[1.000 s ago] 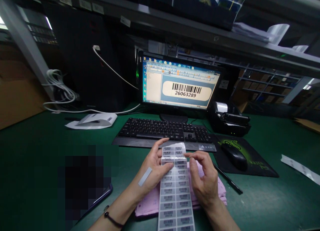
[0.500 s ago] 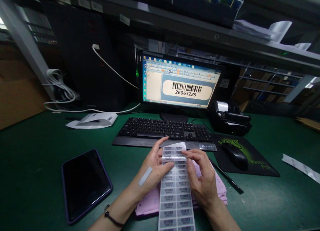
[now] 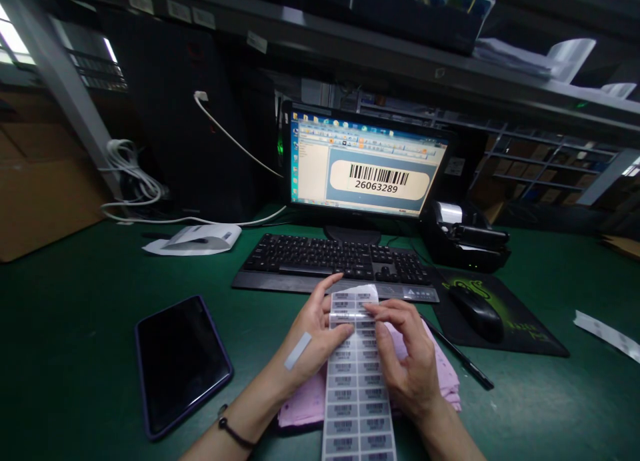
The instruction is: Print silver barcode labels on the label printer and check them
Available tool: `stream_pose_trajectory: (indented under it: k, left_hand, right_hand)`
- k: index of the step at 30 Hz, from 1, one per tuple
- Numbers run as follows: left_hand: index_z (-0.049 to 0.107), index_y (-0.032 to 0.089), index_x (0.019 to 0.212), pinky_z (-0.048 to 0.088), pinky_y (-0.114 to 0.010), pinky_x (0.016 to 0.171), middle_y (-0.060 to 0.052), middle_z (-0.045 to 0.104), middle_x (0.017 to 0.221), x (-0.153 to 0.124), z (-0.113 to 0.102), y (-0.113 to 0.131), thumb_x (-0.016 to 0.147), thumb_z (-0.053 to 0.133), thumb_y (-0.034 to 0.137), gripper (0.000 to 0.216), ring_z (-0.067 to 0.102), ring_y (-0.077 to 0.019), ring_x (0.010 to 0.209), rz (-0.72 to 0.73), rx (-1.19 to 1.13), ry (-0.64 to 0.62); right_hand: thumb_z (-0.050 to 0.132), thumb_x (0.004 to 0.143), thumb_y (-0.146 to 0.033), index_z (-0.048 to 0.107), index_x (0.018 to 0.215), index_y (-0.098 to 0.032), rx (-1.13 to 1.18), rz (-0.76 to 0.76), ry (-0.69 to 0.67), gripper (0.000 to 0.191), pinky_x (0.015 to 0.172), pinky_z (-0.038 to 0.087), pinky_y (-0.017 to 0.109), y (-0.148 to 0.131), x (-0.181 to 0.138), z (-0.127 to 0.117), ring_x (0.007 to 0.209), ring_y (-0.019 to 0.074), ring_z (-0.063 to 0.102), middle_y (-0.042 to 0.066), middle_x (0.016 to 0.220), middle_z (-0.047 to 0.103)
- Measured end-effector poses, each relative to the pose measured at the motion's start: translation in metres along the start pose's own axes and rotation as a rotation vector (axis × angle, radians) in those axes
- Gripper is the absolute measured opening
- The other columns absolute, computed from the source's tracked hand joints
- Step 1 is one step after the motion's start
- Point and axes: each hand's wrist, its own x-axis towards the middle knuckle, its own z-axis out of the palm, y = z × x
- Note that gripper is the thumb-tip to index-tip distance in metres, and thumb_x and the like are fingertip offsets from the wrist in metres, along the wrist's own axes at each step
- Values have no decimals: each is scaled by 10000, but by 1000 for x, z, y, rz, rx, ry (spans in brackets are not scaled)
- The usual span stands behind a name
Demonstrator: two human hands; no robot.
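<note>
A long strip of barcode labels point(image 3: 350, 388), two columns wide, runs from the bottom edge up between my hands. My left hand point(image 3: 315, 334) grips its left side, thumb on top and fingers behind. A pale blank sticker point(image 3: 298, 351) is stuck on the back of that hand. My right hand point(image 3: 410, 348) pinches the strip's right edge near the top, with the index finger lying across it. Close to the fingers the strip bends and catches the light. Beneath the strip lies a stack of pink paper slips point(image 3: 305, 402), partly covered by my hands.
Behind my hands stand a keyboard point(image 3: 320, 258) and a monitor point(image 3: 375, 171) showing a barcode. To the right are a label printer point(image 3: 467, 241), a mouse point(image 3: 477, 312) on its pad and a pen point(image 3: 465, 360). A tablet point(image 3: 183, 364) lies left; folded white paper point(image 3: 200, 240) sits behind it.
The whole view has shifted slightly, so everything appears a little further right. Both hands keep the same hold on the label strip.
</note>
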Motion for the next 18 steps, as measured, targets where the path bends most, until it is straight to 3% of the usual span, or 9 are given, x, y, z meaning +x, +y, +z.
stream_pose_trajectory:
  k: [6, 18]
  left_hand:
    - [263, 219, 1327, 484, -289, 732, -103, 619, 1092, -1, 2, 2, 677, 712, 161, 792, 630, -179, 827, -13, 12, 13]
    - [247, 226, 1334, 482, -299, 753, -110, 608, 1120, 0, -2, -3, 695, 698, 152, 786, 629, -186, 852, 13, 14, -12]
  right_hand:
    - [509, 804, -97, 515, 1090, -227, -61, -126, -124, 314, 938, 400, 465, -4, -2, 3, 1123, 235, 481, 48, 1119, 643]
    - [493, 825, -121, 505, 1139, -218, -94, -133, -140, 329, 938, 396, 483, -1, -2, 5, 1118, 237, 481, 59, 1084, 646]
